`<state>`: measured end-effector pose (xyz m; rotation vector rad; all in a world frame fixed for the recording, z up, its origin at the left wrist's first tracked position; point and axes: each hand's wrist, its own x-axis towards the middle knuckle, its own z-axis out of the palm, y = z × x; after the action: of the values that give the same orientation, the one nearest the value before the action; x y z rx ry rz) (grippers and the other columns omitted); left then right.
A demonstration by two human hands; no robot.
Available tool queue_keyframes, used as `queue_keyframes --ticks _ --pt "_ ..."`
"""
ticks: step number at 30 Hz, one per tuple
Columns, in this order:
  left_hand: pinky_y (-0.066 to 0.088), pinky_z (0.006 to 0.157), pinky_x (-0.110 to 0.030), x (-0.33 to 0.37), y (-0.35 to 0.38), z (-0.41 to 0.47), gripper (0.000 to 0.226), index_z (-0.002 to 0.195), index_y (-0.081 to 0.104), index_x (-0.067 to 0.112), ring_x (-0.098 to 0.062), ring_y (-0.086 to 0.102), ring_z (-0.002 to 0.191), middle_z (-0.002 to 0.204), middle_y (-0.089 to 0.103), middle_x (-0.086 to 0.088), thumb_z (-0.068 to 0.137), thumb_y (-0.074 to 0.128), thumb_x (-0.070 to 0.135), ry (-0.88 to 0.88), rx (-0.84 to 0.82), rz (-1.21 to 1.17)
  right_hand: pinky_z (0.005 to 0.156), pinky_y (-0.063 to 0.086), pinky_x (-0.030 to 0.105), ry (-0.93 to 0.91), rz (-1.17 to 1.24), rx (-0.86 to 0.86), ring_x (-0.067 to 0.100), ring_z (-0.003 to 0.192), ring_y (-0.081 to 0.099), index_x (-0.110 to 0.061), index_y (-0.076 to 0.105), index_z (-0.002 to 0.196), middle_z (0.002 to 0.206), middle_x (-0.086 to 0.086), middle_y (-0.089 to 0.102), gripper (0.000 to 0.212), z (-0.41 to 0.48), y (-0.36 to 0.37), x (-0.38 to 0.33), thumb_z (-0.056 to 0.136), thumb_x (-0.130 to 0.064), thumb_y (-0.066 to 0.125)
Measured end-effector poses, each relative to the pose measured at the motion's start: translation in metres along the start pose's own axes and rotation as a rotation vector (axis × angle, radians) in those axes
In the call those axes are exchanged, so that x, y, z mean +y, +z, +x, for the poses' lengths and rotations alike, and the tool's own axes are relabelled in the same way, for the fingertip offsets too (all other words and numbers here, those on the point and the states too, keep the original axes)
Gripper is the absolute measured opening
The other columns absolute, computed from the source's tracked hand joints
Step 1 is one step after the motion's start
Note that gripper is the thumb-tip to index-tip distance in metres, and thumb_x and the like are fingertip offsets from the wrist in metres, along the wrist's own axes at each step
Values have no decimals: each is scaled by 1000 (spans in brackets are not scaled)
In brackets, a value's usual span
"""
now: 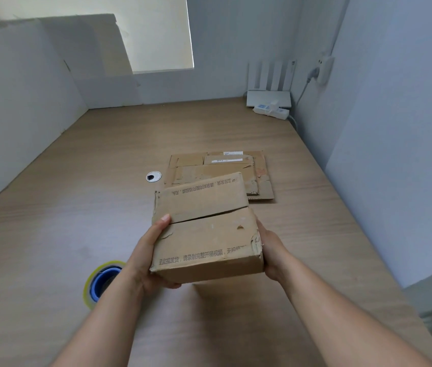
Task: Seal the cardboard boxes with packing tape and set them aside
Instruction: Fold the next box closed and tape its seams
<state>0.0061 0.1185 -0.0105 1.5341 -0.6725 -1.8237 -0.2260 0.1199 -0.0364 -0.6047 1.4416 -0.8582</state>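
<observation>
Furthest left on the desk lay the tape roll, one only, clear tape on a blue core, tipped on its edge. It sat just beside the left forearm and below the box. I judged the left hand to be the nearer one for reaching it, since the right would have had to cross over.

That left hand gripped the box at its left side. The thumb lay up over the top edge by the seam, and the fingers were curled under the near corner.

The box was the only made-up one in sight. It was held above the desk between both hands, top face up. Its two flaps met in a seam that ran left to right across the top. The seam carried no tape that I could see and gaped a little towards the right, so any strip would need to follow that line.

The right hand clasped the right side. Its fingers were hidden beneath the box, though the hand was plainly bearing weight.

Beyond the box, flattened cardboard lay stacked on the desk. There were at least two pieces, but I could not count them exactly. A single round cable port sat just left of that stack.
</observation>
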Motion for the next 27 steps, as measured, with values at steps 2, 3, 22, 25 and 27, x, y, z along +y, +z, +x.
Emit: queue_keyframes --ticks 2,3,22,25,27 --pt "46 66 -46 -5 6 0 54 102 65 24 -33 61 73 86 69 -11 69 64 67 -36 32 5 78 55 38 46 -49 61 27 89 67 -11 68 106 92 8 73 44 5 -3 5 101 -42 36" --pt "48 66 -44 -7 11 -3 49 97 64 22 -33 61 71 81 69 -10 74 61 66 -48 57 17 68 53 33 82 -88 78 26 82 65 -10 68 102 87 8 72 41 5 -5 7 102 -36 36" --pt "48 57 -26 -55 35 0 39 130 48 27 -13 65 82 96 67 4 96 45 47 147 258 428 93 50 43 -99 -414 166 24 103 60 -16 60 99 104 3 64 44 -8 -34 14 100 -48 30" --pt "54 63 -28 -51 36 2 46 138 40 30 -12 66 86 100 66 5 97 43 47 190 224 491 100 43 38 -266 -575 120 18 119 52 -23 47 135 126 -2 57 48 -13 -23 19 99 -51 33" --pt "53 73 -29 -46 40 -1 57 149 20 37 -16 63 97 119 62 3 97 40 49 202 196 509 106 38 41 -323 -759 190 23 130 42 -22 24 150 138 3 47 61 -11 -16 33 97 -51 34"
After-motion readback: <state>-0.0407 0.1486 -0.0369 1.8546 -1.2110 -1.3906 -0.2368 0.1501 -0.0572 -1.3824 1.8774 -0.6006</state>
